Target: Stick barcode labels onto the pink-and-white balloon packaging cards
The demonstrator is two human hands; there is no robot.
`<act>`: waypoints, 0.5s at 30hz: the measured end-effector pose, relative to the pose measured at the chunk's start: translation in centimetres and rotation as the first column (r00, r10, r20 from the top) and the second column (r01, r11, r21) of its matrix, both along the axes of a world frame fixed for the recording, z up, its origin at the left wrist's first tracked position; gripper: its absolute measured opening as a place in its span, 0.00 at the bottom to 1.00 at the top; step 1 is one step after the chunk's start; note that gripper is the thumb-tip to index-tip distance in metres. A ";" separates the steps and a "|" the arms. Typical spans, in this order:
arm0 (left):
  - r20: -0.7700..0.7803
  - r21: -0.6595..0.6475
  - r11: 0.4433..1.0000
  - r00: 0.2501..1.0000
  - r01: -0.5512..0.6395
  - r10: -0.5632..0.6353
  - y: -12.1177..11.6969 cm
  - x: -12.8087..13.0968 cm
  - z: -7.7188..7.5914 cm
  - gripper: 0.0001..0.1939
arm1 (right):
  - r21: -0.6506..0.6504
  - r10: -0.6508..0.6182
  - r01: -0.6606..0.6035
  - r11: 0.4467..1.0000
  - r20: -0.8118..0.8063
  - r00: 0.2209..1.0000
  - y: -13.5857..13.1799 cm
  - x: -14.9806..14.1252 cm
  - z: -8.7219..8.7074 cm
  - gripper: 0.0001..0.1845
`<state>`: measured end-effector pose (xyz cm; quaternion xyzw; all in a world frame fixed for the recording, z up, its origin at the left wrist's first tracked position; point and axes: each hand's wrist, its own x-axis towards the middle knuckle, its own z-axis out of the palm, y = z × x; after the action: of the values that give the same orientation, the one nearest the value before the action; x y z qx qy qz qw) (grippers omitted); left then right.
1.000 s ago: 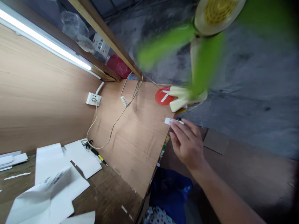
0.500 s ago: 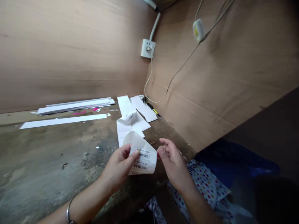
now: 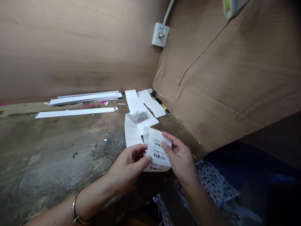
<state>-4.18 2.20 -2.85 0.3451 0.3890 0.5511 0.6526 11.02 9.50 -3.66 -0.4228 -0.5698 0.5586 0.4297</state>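
Note:
Between my two hands is a white sheet of barcode labels (image 3: 158,150), bent over, with several printed codes facing me. My left hand (image 3: 131,161) pinches its left edge, thumb in front. On the right side, my right hand (image 3: 178,155) grips the sheet with its thumb over the printed face and fingers behind. Just beyond lie more white label sheets (image 3: 133,127), one curled up with print showing. Part of the held sheet's back is hidden.
On the worn table (image 3: 56,150) lie a long white strip (image 3: 75,112) and a stack of strips (image 3: 84,98) near the back panel. A black and yellow pen-like tool (image 3: 162,105) rests in the corner. A socket (image 3: 161,35) with a cord hangs above; dotted fabric (image 3: 216,182) is at lower right.
The view has swung from the fan and side panel to the table. My right hand, earlier reaching out with a small white piece, has come back and now grips the label sheet with my left.

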 end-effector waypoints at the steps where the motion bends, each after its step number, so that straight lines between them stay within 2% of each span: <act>1: -0.005 -0.004 1.000 1.000 0.009 -0.009 0.0 0.0 0.0 0.14 | 0.012 -0.007 0.007 1.000 0.011 1.000 -0.2 0.1 -0.1 0.22; 5: -0.051 -0.020 0.999 0.998 -0.027 0.026 0.1 0.4 -0.4 0.12 | 0.054 0.102 -0.109 0.993 0.127 0.987 -0.9 0.0 -0.1 0.18; 6: -0.069 -0.029 0.998 0.996 -0.054 0.052 0.1 0.4 -0.6 0.12 | 0.139 0.077 -0.108 0.984 0.214 0.974 -0.9 0.1 0.0 0.17; 7: -0.090 -0.039 0.996 0.993 -0.078 0.074 0.1 0.3 -0.7 0.12 | 0.273 -0.019 -0.070 0.960 0.310 0.950 -1.0 0.4 0.2 0.17; 8: -0.113 -0.050 0.994 0.990 -0.095 0.088 0.0 0.2 -0.8 0.13 | 0.442 -0.172 -0.014 0.897 0.378 0.910 -0.9 0.6 0.4 0.17; 9: -0.131 -0.063 0.993 0.987 -0.104 0.096 0.0 0.1 -0.9 0.13 | 0.611 -0.325 0.017 0.791 0.397 0.858 -0.9 1.0 0.7 0.16; 10: -0.138 -0.076 0.992 0.986 -0.103 0.092 0.0 0.0 -0.9 0.14 | 0.737 -0.421 -0.003 0.675 0.389 0.819 -0.8 1.2 1.1 0.16; 11: -0.131 -0.081 0.993 0.988 -0.091 0.080 0.0 -0.1 -0.9 0.14 | 0.804 -0.432 -0.076 0.590 0.394 0.811 -0.7 1.4 1.3 0.15; 12: -0.116 -0.076 0.994 0.991 -0.073 0.064 0.0 -0.2 -0.9 0.15 | 0.818 -0.362 -0.187 0.544 0.430 0.827 -0.7 1.5 1.6 0.15; 13: -0.099 -0.061 0.997 0.994 -0.051 0.045 0.1 -0.3 -0.8 0.15 | 0.791 -0.237 -0.318 0.523 0.493 0.837 -0.7 1.5 1.7 0.16; 14: -0.087 -0.039 0.999 0.996 -0.024 0.021 0.1 -0.3 -0.7 0.15 | 0.739 -0.097 -0.432 0.517 0.552 0.828 -0.7 1.4 1.8 0.17; 15: -0.086 -0.018 1.000 0.996 0.002 -0.004 0.1 -0.3 -0.6 0.15 | 0.680 0.020 -0.499 0.537 0.582 0.813 -0.7 1.2 1.8 0.17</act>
<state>-4.52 2.25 -3.43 0.3633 0.4211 0.5314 0.6390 12.20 8.76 -1.91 -0.2164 -0.9095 0.1629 0.3152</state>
